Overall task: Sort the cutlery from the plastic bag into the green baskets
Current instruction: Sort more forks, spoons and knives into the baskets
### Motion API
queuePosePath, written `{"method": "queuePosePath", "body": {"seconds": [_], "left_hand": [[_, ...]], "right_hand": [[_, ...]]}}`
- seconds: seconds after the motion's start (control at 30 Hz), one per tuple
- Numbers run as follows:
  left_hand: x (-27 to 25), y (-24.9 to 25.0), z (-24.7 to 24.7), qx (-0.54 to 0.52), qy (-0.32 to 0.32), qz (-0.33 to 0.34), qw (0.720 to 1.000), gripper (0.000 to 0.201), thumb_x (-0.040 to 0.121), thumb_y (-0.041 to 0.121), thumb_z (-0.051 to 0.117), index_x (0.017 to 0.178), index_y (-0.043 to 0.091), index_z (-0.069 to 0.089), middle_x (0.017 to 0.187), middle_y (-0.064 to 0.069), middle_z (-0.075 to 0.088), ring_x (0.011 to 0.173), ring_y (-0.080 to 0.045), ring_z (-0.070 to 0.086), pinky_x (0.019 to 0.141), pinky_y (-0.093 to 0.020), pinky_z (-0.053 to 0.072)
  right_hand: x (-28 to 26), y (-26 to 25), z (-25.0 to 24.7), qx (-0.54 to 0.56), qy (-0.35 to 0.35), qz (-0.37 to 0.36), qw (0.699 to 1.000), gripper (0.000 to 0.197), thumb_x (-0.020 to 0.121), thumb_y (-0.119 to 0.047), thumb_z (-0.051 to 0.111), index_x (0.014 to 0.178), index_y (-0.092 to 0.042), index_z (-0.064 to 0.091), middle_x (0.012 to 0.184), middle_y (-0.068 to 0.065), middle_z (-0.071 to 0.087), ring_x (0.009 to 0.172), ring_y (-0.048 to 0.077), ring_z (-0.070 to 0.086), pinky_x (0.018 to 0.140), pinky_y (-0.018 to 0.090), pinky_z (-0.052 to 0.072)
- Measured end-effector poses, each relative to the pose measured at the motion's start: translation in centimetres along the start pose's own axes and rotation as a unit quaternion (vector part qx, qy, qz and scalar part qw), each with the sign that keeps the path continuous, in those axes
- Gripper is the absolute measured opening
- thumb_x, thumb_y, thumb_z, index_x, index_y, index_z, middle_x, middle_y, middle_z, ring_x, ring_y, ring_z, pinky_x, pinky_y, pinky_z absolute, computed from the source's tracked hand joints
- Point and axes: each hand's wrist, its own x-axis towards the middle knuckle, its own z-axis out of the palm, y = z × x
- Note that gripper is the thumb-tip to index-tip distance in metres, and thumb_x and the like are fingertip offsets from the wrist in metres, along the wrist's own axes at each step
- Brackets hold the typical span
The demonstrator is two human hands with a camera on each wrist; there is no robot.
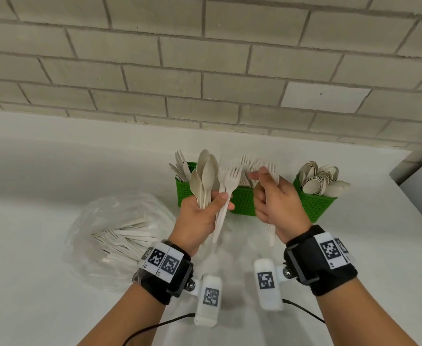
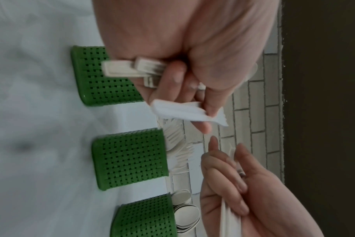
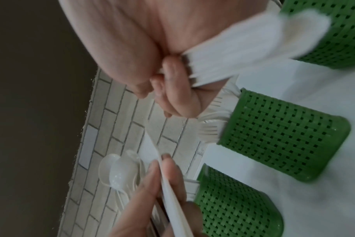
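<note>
From my remote seat: a white counter runs beneath a grey brick wall. Left of the middle green basket, a clear plastic bag of pale cutlery lies flat on the counter. My left hand, raised in front of that basket, is curled around a fan of spoons and forks. My right hand, just right of it, is closed on forks of its own. Flanking baskets hold forks at left and spoons at right. The wrist bands carry square black-and-white coded tags; no readable writing.
</note>
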Motion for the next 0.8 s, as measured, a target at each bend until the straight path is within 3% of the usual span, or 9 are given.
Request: {"method": "queuePosePath", "body": {"seconds": [0.1,0.17,0.27,0.37,0.47,0.53,0.63,0.7,0.8], "left_hand": [[0.4,-0.7,-0.3,0.012,0.030,0.031,0.999,0.023,0.095,0.018,0.061,0.098,-0.004,0.068,0.059,0.009,0.066,0.046,0.003,0.052,0.048,-0.010,0.037],[0.4,-1.1,-0.2,0.015,0.024,0.044,0.999,0.022,0.093,0.018,0.064,0.100,-0.002,0.069,0.076,-0.002,0.074,0.061,-0.004,0.065,0.058,-0.014,0.046],[0.1,-1.1,0.3,-0.001,-0.011,0.044,0.999,0.032,0.085,0.026,0.068,0.106,0.002,0.070,0.093,-0.010,0.074,0.083,-0.014,0.071,0.071,-0.022,0.054],[-0.1,-0.5,0.2,-0.039,0.001,0.021,0.999,0.029,0.091,0.019,0.063,0.106,-0.005,0.067,0.086,-0.015,0.071,0.050,0.003,0.058,0.050,-0.009,0.042],[0.2,-0.1,-0.4,-0.055,0.011,0.000,0.998,0.029,0.096,0.014,0.058,0.109,-0.012,0.064,0.076,-0.009,0.068,0.041,0.004,0.049,0.042,-0.006,0.035],[0.0,0.3,-0.4,-0.056,-0.003,-0.007,0.998,0.029,0.096,0.014,0.057,0.107,-0.012,0.064,0.074,-0.009,0.065,0.039,0.003,0.046,0.040,-0.007,0.034],[-0.3,0.6,0.1,-0.012,-0.077,-0.022,0.997,0.025,0.093,0.021,0.059,0.090,-0.002,0.069,0.059,-0.001,0.063,0.034,-0.002,0.036,0.036,-0.014,0.028],[-0.5,0.4,0.3,0.003,-0.114,-0.035,0.993,0.029,0.097,0.019,0.056,0.080,-0.003,0.065,0.045,0.005,0.055,0.032,-0.002,0.032,0.035,-0.015,0.024],[-0.2,-0.1,-0.1,-0.019,-0.089,-0.046,0.995,0.027,0.095,0.025,0.060,0.087,0.000,0.065,0.056,-0.013,0.051,0.033,-0.006,0.027,0.035,-0.015,0.021]], "right_hand": [[-0.3,-0.2,-0.2,-0.025,-0.036,0.014,0.999,0.022,0.100,-0.031,0.050,0.093,-0.013,0.059,0.050,-0.005,0.025,0.036,0.007,0.022,0.036,0.016,0.018],[-0.8,0.0,0.2,-0.071,-0.069,-0.017,0.995,0.020,0.097,-0.023,0.058,0.079,-0.020,0.066,0.047,-0.011,0.044,0.037,0.004,0.041,0.036,0.017,0.031],[-1.0,0.8,0.9,-0.094,-0.060,-0.075,0.991,0.011,0.093,-0.006,0.062,0.096,-0.010,0.072,0.079,-0.006,0.074,0.075,0.004,0.071,0.062,0.014,0.051],[-0.1,0.9,0.4,-0.077,0.079,-0.075,0.991,0.018,0.096,-0.017,0.059,0.080,-0.016,0.067,0.069,-0.015,0.069,0.067,-0.001,0.066,0.066,0.017,0.048],[0.8,0.5,-0.5,-0.052,0.141,-0.080,0.985,0.045,0.100,-0.030,0.051,0.057,-0.017,0.046,0.047,-0.007,0.046,0.047,0.012,0.045,0.059,0.029,0.038],[0.4,0.2,-0.4,-0.037,0.105,-0.073,0.991,0.051,0.099,-0.032,0.053,0.050,-0.019,0.047,0.046,0.001,0.038,0.043,0.016,0.037,0.052,0.031,0.034],[-0.7,0.1,0.5,-0.073,-0.018,-0.069,0.995,0.032,0.092,-0.026,0.065,0.060,-0.019,0.064,0.049,0.000,0.053,0.042,0.006,0.047,0.049,0.021,0.038],[-1.1,0.5,0.9,-0.080,-0.091,-0.072,0.990,0.027,0.087,-0.021,0.071,0.076,0.003,0.063,0.058,0.020,0.055,0.045,0.012,0.050,0.047,0.020,0.042],[-0.5,0.8,0.7,-0.091,-0.073,-0.069,0.991,0.024,0.087,-0.018,0.071,0.080,0.004,0.064,0.066,0.016,0.063,0.059,0.019,0.062,0.057,0.030,0.050]]}}
